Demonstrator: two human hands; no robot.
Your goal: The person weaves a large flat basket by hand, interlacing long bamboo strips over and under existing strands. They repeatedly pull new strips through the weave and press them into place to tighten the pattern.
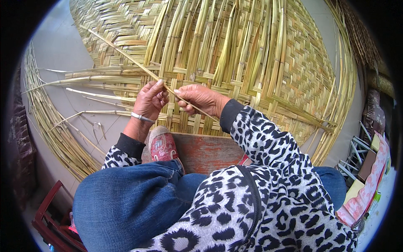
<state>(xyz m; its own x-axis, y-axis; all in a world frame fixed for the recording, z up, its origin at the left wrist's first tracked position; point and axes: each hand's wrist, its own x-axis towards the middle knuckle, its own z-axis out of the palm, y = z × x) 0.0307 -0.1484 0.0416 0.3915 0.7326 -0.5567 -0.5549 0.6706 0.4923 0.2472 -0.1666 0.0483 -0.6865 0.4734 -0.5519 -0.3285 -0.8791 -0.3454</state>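
Leopard-print sleeves [268,143] and blue jeans [126,201] fill the foreground; the person sits low, knees drawn up, one foot in a red patterned shoe [163,145] resting on a worn red wooden board [205,152].

Past the board, a large woven reed mat [235,54] spreads over the grey floor [58,46]. Its far parts are finished in tight plaiting; the middle is a band of long loose stalks not yet woven in.

Left hand [150,101]: silver bangle [142,117] at the wrist, fingers curled, thumb and fingertips pinched closed on a single reed strand [126,55]. Right hand [201,100]: just beside the left, nearly touching it, fingers likewise closed around the same strand, which passes under the palm and comes out toward the right wrist.

The strand runs diagonally across the mat: from the hands it rises away to the mat's upper left, lying over the woven part; its short near end points toward the board. Both hands sit over the mat's near edge.

Left of the mat, a curved bundle of loose reeds [46,122] lies on the floor, with a few stray stalks between it and the mat. More reeds arc around the mat's right edge [342,84]. A red wooden frame [48,218] stands at the lower left.
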